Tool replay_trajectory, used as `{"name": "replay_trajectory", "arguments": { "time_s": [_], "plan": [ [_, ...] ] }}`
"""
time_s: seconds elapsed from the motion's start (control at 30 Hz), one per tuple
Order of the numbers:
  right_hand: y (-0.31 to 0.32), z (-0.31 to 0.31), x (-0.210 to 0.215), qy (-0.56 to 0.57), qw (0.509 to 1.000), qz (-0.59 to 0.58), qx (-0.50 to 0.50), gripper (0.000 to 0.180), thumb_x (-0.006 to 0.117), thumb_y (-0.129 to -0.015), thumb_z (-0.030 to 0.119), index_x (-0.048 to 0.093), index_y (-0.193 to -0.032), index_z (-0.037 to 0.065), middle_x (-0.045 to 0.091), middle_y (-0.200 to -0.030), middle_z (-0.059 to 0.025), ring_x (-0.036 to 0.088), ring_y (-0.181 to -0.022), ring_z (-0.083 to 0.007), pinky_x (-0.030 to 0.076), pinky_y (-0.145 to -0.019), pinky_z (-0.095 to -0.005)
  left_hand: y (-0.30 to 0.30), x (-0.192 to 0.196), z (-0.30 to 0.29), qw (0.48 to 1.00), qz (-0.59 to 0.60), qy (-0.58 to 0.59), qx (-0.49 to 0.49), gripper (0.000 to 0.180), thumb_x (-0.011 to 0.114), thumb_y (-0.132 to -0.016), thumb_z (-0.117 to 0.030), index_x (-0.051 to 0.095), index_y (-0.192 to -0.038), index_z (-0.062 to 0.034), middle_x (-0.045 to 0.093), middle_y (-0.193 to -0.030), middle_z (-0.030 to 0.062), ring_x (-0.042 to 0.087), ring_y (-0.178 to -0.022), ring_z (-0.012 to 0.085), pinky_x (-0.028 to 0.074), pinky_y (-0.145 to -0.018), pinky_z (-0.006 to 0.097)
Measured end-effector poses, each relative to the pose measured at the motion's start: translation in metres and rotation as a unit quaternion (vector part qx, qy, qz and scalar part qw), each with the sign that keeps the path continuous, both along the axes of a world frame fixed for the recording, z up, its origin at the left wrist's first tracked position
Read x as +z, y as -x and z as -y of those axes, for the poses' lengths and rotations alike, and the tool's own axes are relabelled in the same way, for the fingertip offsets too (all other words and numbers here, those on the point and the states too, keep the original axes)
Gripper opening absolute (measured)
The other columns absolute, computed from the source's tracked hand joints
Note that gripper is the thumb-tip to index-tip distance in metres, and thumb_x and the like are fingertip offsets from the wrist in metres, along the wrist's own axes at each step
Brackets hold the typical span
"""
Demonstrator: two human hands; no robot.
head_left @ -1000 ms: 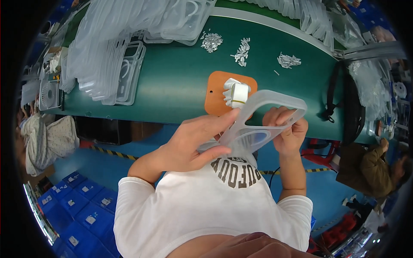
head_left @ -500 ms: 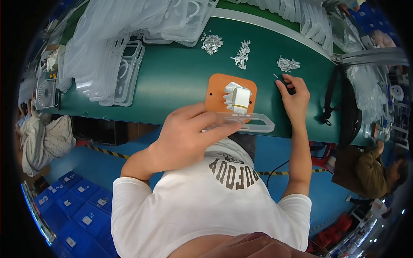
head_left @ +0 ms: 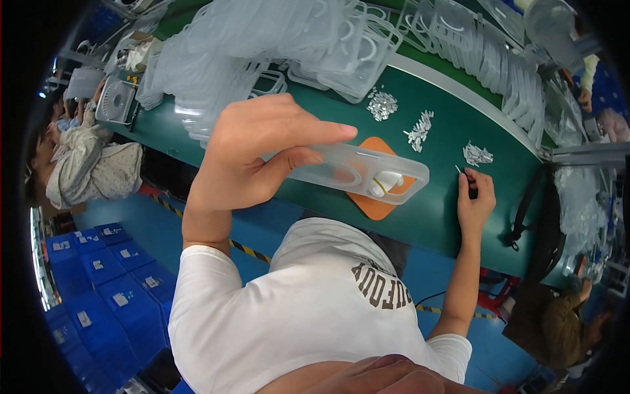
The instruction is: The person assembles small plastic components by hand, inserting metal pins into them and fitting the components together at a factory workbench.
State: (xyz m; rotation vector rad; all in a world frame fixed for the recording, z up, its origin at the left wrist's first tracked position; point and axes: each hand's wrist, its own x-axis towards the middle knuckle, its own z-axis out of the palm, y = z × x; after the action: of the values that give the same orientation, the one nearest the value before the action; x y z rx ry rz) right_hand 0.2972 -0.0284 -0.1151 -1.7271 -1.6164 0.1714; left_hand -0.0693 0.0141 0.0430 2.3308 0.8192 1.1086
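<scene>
My left hand (head_left: 252, 154) is raised over the table's near edge and pinches a clear phone case (head_left: 328, 164) between thumb and fingers. The case is tilted, with its cutout end to the right. Behind it an orange plate (head_left: 374, 209) lies on the table, partly hidden. A white bundle with a yellow band (head_left: 386, 184) sits on the plate and shows through the case. Off to the right, my right hand (head_left: 477, 205) rests with fingers curled and a gap between thumb and forefinger. One thin metal piece (head_left: 458, 169) lies by its thumb tip, apparently not gripped.
Three piles of small silvery pieces, a left pile (head_left: 382, 105), a middle pile (head_left: 419, 131) and a right pile (head_left: 478, 154), lie on the green table (head_left: 321, 105). Stacked clear cases (head_left: 216, 62) crowd the far left. More cases (head_left: 485, 59) line the back; a black strap (head_left: 522, 210) hangs right.
My left hand has lifted the clear case up from just in front of the plate and tilted it. My right hand keeps its place by the small piece. The whole view has shifted.
</scene>
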Motion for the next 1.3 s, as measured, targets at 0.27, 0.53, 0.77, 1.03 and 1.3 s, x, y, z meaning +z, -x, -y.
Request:
{"name": "replay_trajectory", "arguments": {
  "time_s": [0.27,0.53,0.77,1.03,1.3],
  "plan": [
    [-0.001,0.003,-0.001,0.007,0.999,-0.034,0.013,0.013,0.068,-0.083,0.003,0.069,-0.095,0.002,0.063,-0.088,-0.0081,0.061,-0.078,-0.0191,0.048,-0.069,-0.0301,0.003,-0.007,-0.018,0.918,-0.039,0.199,-0.341,0.021,0.069,-0.082,-0.003,0.071,-0.102,0.0009,0.069,-0.088,0.0127,0.063,-0.077,0.0268,0.050,-0.067,0.035],
    [0.069,0.029,0.035,-0.027,0.971,-0.067,0.227,0.045,0.080,-0.072,0.011,0.061,-0.111,-0.002,0.062,-0.113,-0.0174,0.061,-0.100,-0.0325,0.050,-0.086,-0.0386,0.144,0.034,-0.102,0.935,0.326,0.081,0.113,0.040,0.064,-0.093,-0.019,0.058,-0.129,-0.0014,0.068,-0.109,0.0070,0.059,-0.085,0.0065,0.045,-0.073,0.021],
    [0.142,0.008,0.021,-0.020,0.968,-0.107,0.228,0.052,0.081,-0.070,0.016,0.058,-0.111,-0.006,0.064,-0.107,-0.0199,0.062,-0.096,-0.0383,0.049,-0.082,-0.0443,0.155,0.018,-0.142,0.924,0.126,0.009,0.361,0.032,0.068,-0.089,-0.021,0.065,-0.118,-0.0074,0.070,-0.102,0.0089,0.065,-0.088,0.0211,0.049,-0.077,0.034],
    [0.090,0.010,0.025,0.047,0.937,-0.116,0.325,0.031,0.067,-0.074,-0.002,0.064,-0.104,-0.002,0.068,-0.099,-0.0156,0.067,-0.091,-0.0327,0.052,-0.080,-0.0384,0.165,-0.012,-0.136,0.904,0.007,0.128,0.407,0.043,0.069,-0.087,-0.035,0.066,-0.121,-0.0076,0.069,-0.109,0.0093,0.063,-0.099,0.0171,0.047,-0.088,0.029],
    [0.047,0.021,0.049,0.071,0.914,-0.173,0.359,0.046,0.069,-0.072,0.002,0.060,-0.117,-0.002,0.065,-0.116,-0.0164,0.063,-0.109,-0.0321,0.049,-0.092,-0.0405,0.103,0.039,-0.131,0.841,-0.162,-0.280,0.434,0.035,0.072,-0.082,-0.030,0.070,-0.111,-0.0096,0.068,-0.113,0.0140,0.064,-0.101,0.0323,0.051,-0.084,0.039]
  ]
}}
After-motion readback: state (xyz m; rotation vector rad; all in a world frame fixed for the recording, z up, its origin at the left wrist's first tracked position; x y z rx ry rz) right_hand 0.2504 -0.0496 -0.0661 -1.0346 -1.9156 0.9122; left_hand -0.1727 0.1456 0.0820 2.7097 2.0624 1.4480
